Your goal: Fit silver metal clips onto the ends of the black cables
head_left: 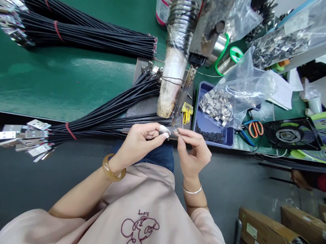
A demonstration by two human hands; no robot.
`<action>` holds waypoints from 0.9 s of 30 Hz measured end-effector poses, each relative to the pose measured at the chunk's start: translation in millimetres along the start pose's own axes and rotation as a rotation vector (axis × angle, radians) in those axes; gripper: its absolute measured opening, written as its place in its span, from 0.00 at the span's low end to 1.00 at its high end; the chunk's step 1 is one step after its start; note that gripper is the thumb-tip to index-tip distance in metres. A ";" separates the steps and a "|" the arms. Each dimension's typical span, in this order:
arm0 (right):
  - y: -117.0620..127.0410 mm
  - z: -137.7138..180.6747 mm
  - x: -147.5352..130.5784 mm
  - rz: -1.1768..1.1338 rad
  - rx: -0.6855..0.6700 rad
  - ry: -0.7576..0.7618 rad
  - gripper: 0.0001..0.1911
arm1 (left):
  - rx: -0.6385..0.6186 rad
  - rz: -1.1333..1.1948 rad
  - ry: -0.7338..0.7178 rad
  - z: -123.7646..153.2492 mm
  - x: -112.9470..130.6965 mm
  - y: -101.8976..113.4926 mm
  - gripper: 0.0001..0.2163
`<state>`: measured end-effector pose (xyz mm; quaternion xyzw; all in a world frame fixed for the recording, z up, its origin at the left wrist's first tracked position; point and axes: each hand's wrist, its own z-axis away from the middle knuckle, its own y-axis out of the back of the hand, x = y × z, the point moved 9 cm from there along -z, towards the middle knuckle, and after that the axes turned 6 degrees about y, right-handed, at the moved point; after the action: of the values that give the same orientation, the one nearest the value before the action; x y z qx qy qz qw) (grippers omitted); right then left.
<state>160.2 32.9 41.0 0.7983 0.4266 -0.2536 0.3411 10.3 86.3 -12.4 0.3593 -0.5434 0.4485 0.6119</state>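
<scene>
My left hand (pixel 142 139) is closed in a pinch, its index fingertip wrapped in a silvery cover. Whatever lies between its fingertips is too small to make out. Close beside it, my right hand (pixel 193 149) pinches thumb against fingers, and any small piece there is hidden. A thin pale strand (pixel 182 121) stands just above the right fingers. The tip of a mounted soldering iron (pixel 185 90) points down between both hands. Behind my left hand lies a bundle of black cables (pixel 103 103) with metal plugs, tied by a red band.
A fume hose (pixel 173 74) hangs beside the iron. To the right are a purple tray (pixel 228 137) with black bits and a bag of metal connectors (pixel 217 107), solder spools (pixel 230 61), orange-handled pliers (pixel 255 128) and a black fan (pixel 292 133). More cable bundles (pixel 88 34) lie at back left.
</scene>
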 end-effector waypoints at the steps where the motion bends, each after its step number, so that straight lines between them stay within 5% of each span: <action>1: -0.9 -0.4 -3.2 -0.013 0.000 0.028 0.11 | 0.009 -0.009 -0.012 -0.2 0.9 -0.7 0.07; 14: -2.2 7.0 9.2 -0.030 0.006 0.003 0.06 | 0.090 -0.065 -0.038 -3.0 7.2 -3.6 0.07; 27: -13.0 -1.2 -12.1 0.185 -0.056 0.236 0.12 | 0.149 -0.069 -0.079 -4.4 12.0 1.4 0.07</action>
<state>143.0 32.9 45.9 0.8487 0.3953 -0.1134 0.3325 10.6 92.7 -1.2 0.4396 -0.5195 0.4520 0.5767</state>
